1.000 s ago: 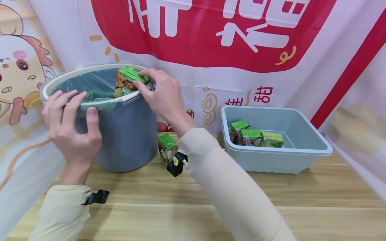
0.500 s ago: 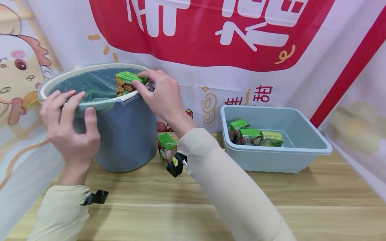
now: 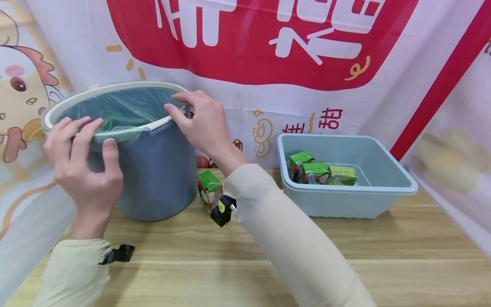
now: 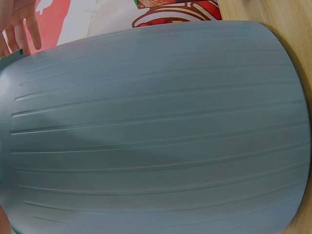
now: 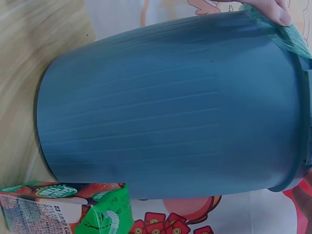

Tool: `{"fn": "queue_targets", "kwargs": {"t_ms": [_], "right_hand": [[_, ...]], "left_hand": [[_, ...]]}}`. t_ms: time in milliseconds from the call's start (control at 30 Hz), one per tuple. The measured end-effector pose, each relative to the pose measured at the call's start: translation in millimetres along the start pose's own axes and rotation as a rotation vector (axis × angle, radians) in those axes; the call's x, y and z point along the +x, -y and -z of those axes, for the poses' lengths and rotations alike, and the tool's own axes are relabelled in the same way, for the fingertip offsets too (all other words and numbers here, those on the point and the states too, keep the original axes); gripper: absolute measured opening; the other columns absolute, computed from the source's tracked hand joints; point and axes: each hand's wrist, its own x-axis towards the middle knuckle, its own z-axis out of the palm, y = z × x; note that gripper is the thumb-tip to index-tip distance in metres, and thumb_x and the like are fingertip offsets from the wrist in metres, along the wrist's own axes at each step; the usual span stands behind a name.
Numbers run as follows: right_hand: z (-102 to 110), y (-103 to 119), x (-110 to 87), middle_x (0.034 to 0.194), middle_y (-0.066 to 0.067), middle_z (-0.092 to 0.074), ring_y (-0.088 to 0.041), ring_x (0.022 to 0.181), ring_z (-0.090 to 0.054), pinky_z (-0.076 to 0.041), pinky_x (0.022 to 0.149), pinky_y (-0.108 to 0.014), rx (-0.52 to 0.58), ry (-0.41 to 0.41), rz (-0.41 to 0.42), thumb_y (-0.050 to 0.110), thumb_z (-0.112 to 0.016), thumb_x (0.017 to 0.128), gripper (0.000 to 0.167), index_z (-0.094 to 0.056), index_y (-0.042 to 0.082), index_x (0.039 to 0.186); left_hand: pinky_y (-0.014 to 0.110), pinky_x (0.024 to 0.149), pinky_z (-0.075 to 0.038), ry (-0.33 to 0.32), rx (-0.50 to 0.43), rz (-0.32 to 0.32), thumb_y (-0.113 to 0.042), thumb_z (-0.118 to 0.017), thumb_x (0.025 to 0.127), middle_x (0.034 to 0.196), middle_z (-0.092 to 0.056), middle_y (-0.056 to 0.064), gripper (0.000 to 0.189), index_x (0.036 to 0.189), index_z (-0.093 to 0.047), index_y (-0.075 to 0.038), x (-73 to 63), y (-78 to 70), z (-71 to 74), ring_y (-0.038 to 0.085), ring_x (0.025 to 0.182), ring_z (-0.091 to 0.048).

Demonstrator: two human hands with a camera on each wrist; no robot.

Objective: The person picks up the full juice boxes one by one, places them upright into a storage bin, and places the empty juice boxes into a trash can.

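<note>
A blue trash bin (image 3: 157, 179) with a cream rim stands on the table, lined with a translucent green bag (image 3: 126, 102). My left hand (image 3: 86, 166) grips its near-left rim, fingers over the edge and thumb outside; the right wrist view shows that hand (image 5: 273, 9) at the bag's folded edge. My right hand (image 3: 203, 121) hovers at the right rim, thumb and fingers apart, holding nothing visible. Below it, beside the bin, stands a green-topped drink carton (image 3: 209, 181); a straw shows on the carton (image 5: 68, 207) in the right wrist view. The bin's bottom is hidden.
To the right, a light blue plastic tub (image 3: 341, 200) holds several drink cartons (image 3: 315, 169) at its left end. A printed cloth (image 3: 245, 111) hangs behind the wooden table (image 3: 184, 264).
The drink carton that my right hand pinched over the rim has been let go and dropped out of sight into the bin. My left hand keeps its hold on the rim.
</note>
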Motion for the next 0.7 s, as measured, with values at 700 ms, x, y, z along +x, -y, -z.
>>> {"fn": "queue_targets", "kwargs": {"t_ms": [700], "right_hand": [[17,-35,-40.5,0.138,-0.003,-0.070,-0.012,0.123,-0.068,-0.057,0.103,-0.024,0.359,-0.007,-0.063,0.026,-0.073,0.100,0.044,-0.066,0.013,0.141]], "left_hand": [[0.043,0.126,-0.033,-0.023,-0.024,0.005,-0.038,-0.061,0.090,0.122,-0.073,0.025,0.049,0.114,-0.079,0.000,0.9,-1.5,-1.8,0.033,0.133,-0.060]]}}
